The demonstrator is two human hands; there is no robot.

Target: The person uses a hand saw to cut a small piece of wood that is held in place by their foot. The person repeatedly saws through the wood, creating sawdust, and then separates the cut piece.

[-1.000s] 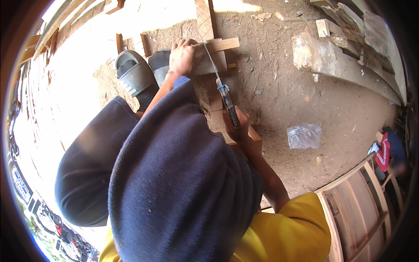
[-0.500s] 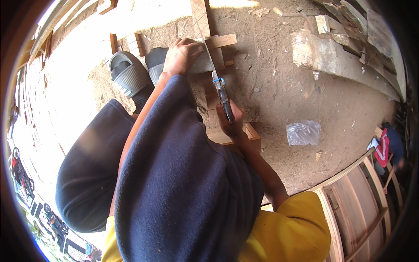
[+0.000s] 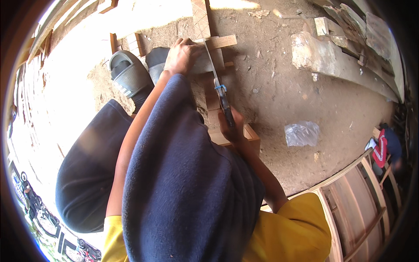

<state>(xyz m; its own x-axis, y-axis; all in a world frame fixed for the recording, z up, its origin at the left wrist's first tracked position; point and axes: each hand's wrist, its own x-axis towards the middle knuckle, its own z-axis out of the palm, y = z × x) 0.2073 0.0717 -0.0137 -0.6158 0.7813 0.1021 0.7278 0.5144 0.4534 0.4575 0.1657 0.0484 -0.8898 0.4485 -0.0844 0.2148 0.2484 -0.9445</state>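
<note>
Quick headcount from where I'm standing: two hands, the left hand (image 3: 183, 56) far off on the wood, the right hand (image 3: 232, 127) nearer. One handsaw (image 3: 218, 89). Two grey sandals (image 3: 130, 74) on the left. One crumpled clear plastic bag (image 3: 302, 133) on the dirt to the right. One big stone slab (image 3: 325, 59) far right. One small wooden block (image 3: 322, 26) beside it.

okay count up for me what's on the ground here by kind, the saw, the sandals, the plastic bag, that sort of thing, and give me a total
Hand saw with dark handle and thin metal blade, gripped by the right hand: 1
Grey ribbed rubber sandals, near the left hand pressing on the pale wooden batten: 2
Pale wooden batten under the blade: 1
Crumpled clear plastic bag: 1
Total: 5
</note>
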